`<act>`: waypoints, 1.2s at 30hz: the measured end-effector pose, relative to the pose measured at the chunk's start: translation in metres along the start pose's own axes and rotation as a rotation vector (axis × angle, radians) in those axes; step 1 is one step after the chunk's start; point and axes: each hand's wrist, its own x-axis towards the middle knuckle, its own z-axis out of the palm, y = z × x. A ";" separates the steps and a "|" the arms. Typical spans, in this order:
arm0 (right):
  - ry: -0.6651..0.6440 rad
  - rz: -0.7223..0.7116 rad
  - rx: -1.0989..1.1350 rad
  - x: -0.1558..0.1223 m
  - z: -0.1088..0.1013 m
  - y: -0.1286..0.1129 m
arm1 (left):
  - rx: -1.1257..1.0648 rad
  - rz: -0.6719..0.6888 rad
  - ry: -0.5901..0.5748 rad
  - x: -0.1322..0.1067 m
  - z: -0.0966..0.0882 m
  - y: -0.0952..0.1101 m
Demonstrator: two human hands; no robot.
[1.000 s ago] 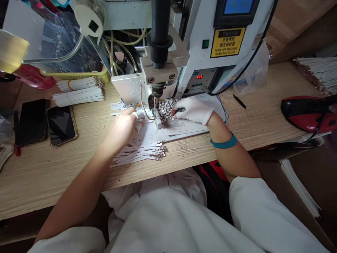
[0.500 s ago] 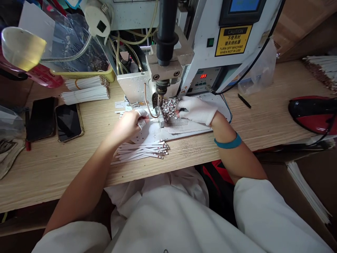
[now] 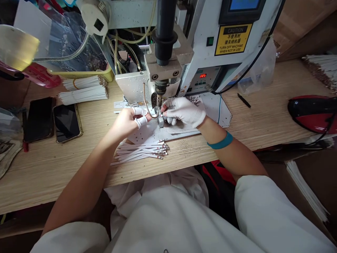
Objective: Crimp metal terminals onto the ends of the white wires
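Note:
My left hand (image 3: pixel 129 121), with white covers on thumb and forefinger, is closed in a pinch just left of the machine's metal nozzle (image 3: pixel 159 98). A white flat strip is in that pinch, mostly hidden by the fingers. From the other side my right hand (image 3: pixel 185 111), in a white glove, reaches to the nozzle with thumb and forefinger pinched on a small piece, too small to make out well. Beneath them stands a small metal block (image 3: pixel 160 122). Small white-and-brown pieces (image 3: pixel 195 100) lie partly hidden behind the right hand. Several white strips with small tipped ends (image 3: pixel 142 151) lie in front.
A bent copper tube (image 3: pixel 144 98) curves down by the nozzle. Bundled white strips (image 3: pixel 84 95) and two phones (image 3: pixel 67 123) lie left. A black pen-like stick (image 3: pixel 244 100) and a red-and-black device (image 3: pixel 312 114) are right. A lamp (image 3: pixel 18 47) hangs at upper left.
My right hand has moved left from the heap of small pieces to the nozzle, close to my left fingers. My left hand has shifted slightly and stays by the nozzle.

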 end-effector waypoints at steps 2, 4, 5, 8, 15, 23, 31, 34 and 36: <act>0.004 -0.009 -0.012 0.000 0.003 -0.001 | -0.012 -0.043 0.014 0.000 0.002 0.003; 0.012 -0.003 -0.028 -0.001 0.005 -0.003 | -0.020 -0.045 0.014 0.001 0.004 0.004; 0.013 0.004 -0.036 -0.001 0.005 -0.004 | -0.024 -0.035 0.011 0.002 0.004 0.003; 0.002 0.018 -0.035 0.001 0.005 -0.004 | -0.029 -0.015 0.008 0.006 0.007 0.000; -0.002 0.013 0.031 0.004 0.004 0.002 | -0.062 -0.081 0.012 0.007 0.010 0.000; 0.016 0.003 0.014 0.001 0.006 -0.002 | -0.167 -0.110 -0.006 0.009 0.009 0.004; -0.015 -0.011 0.048 0.002 0.002 0.003 | -0.176 -0.102 -0.007 0.011 0.006 0.005; -0.014 0.017 0.062 0.002 0.005 0.001 | -0.174 -0.089 -0.009 0.011 0.006 0.006; -0.007 0.032 0.066 0.002 0.007 0.001 | -0.160 -0.098 -0.006 0.012 0.007 0.006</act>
